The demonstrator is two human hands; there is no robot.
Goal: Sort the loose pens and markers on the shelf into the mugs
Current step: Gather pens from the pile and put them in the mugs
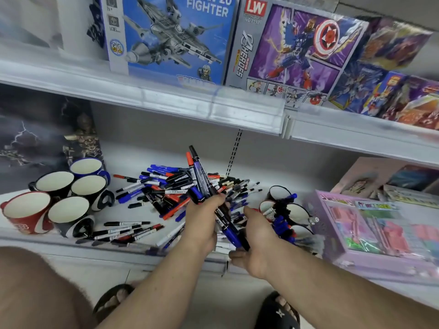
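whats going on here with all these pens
A person is sorting a pile of pens on a shop shelf into mugs. The left hand grips a bundle of markers, some pointing up. The right hand is just beside it, at the bundle's lower end; whether it holds any is unclear. Five mugs on the left look empty, while the mugs on the right already hold pens. Most pens lie loose on the shelf.

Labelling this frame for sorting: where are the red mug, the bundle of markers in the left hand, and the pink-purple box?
red mug (17, 223), head view, outer wall.
bundle of markers (199, 176), head view, blue barrel.
left hand (202, 219), head view, back.
pink-purple box (380, 233), head view, front face.
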